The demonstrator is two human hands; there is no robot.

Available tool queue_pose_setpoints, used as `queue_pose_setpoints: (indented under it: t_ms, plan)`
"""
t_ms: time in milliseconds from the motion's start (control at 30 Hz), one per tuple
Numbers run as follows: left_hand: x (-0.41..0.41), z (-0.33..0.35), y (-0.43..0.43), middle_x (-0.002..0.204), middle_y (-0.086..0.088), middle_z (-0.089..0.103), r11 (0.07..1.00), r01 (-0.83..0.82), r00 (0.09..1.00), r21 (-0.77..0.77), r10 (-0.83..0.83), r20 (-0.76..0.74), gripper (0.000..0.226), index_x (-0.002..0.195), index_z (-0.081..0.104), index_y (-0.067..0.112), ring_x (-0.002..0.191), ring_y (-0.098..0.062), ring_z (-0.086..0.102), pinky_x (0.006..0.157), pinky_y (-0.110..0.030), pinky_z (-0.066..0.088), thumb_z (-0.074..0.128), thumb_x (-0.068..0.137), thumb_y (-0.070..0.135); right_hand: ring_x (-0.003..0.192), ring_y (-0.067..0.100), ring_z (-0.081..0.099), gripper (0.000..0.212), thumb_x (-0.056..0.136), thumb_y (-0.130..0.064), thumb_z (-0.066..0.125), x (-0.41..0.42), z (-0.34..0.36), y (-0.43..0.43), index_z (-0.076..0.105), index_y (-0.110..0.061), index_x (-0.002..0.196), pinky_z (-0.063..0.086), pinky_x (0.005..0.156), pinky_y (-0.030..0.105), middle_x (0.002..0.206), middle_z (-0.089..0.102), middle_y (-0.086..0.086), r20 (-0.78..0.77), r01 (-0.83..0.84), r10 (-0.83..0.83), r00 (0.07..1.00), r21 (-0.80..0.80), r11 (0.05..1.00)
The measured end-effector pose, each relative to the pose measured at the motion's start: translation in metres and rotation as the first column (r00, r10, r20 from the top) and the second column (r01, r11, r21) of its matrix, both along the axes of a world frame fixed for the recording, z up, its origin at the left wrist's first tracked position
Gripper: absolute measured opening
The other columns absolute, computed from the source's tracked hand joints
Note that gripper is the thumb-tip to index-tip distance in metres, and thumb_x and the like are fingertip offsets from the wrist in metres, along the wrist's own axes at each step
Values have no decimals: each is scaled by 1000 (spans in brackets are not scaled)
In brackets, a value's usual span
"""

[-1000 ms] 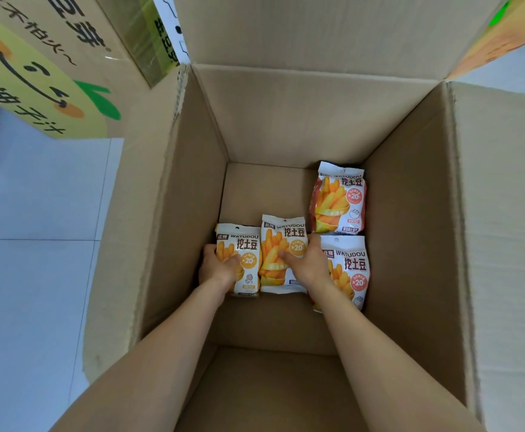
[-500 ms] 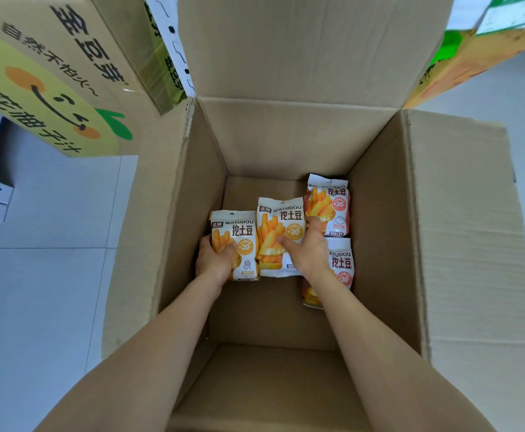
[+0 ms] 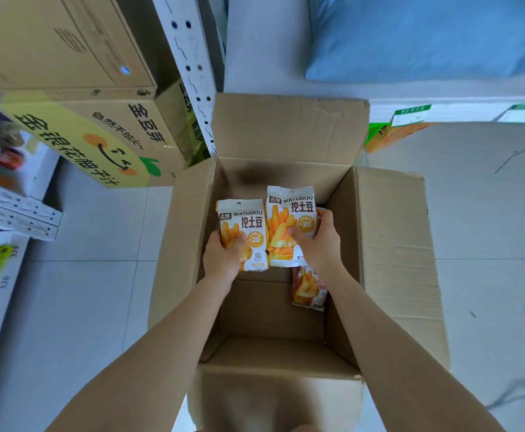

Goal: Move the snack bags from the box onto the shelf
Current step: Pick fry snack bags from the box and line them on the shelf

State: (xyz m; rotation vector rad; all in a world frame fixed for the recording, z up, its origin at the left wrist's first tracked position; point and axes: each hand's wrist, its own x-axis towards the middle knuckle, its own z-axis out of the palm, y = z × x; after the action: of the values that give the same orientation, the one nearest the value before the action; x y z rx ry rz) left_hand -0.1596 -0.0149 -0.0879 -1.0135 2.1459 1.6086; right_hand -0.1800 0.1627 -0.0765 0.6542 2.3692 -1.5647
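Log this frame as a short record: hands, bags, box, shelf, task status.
left hand: grips a snack bag
right hand: grips a second snack bag
third bag: lies in the box, partly hidden by the right wrist
box: open cardboard, on a tiled floor
shelf post: white, perforated, behind the box
status: two bags in hand, none on the shelf yet

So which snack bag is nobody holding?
The reddish bag lying in the box. The left hand grips the left white bag; the right hand grips the right white bag.
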Motion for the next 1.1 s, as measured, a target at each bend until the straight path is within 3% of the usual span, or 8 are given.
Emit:
queue_pose_setpoints:
  t_ms: [167, 300, 467, 633, 700, 867, 1033, 1100]
  plan:
    - [8, 74, 0, 113, 1, 66, 1000, 21, 996, -14, -22, -82, 38, 120, 57, 15, 95, -18, 67, 70, -27, 56, 66, 90, 37, 91, 10, 60, 52, 84, -23, 74, 12, 76, 4, 44, -15, 126, 40, 59, 8, 109, 62, -6, -42, -13, 15, 999, 38, 999]
    - [19, 132, -4, 114, -2, 67, 998, 29, 991, -55, -36, -128, 38, 118, 59, 16, 99, -21, 68, 76, -34, 58, 68, 89, 38, 87, 12, 61, 49, 82, -23, 76, 26, 132, 3, 47, -14, 121, 41, 58, 14, 96, 60, -12, -90, -4, 10, 996, 62, 998]
    - [51, 198, -6, 113, -3, 66, 996, 2, 982, -94, -20, -188, 39, 118, 58, 14, 98, -20, 66, 69, -24, 53, 68, 88, 38, 84, 8, 59, 51, 82, -25, 76, 54, 195, 1, 47, -14, 123, 40, 60, 12, 102, 62, -10, -139, -46, 56, 989, 70, 996]
    - [107, 252, -11, 107, -2, 69, 993, -120, 961, 24, 122, -247, 32, 105, 59, 17, 94, -20, 69, 79, -44, 60, 74, 83, 37, 81, 4, 57, 49, 82, -21, 76, 95, 258, -3, 47, -14, 121, 40, 62, 7, 98, 59, -13, -198, -125, 137, 971, 70, 990]
    - [133, 273, -16, 105, -1, 70, 982, -169, 950, 81, 184, -253, 35, 102, 59, 18, 92, -19, 71, 78, -46, 60, 75, 79, 40, 82, 5, 58, 48, 82, -21, 76, 114, 282, -7, 47, -15, 120, 44, 67, 13, 98, 60, -13, -225, -162, 173, 959, 68, 984]
    - [198, 332, -34, 89, 5, 68, 957, -284, 909, 54, 287, -301, 29, 103, 59, 11, 85, -15, 69, 70, -33, 58, 74, 85, 28, 98, 18, 63, 49, 78, -26, 78, 163, 335, -26, 46, -25, 115, 52, 80, 38, 105, 66, -9, -281, -219, 234, 931, 83, 972]
    - [262, 384, -65, 86, 4, 68, 937, -338, 861, 85, 344, -374, 21, 98, 57, 12, 78, -12, 69, 59, -25, 56, 73, 86, 20, 96, 14, 63, 47, 78, -23, 79, 216, 387, -57, 47, -30, 111, 52, 80, 39, 95, 62, -25, -342, -269, 277, 898, 73, 960]
    - [288, 404, -79, 88, 2, 69, 931, -354, 844, 85, 357, -400, 21, 100, 58, 12, 79, -14, 70, 58, -28, 58, 72, 87, 19, 97, 11, 63, 48, 77, -22, 80, 236, 404, -71, 49, -28, 113, 52, 82, 39, 99, 63, -25, -368, -308, 307, 878, 59, 950]
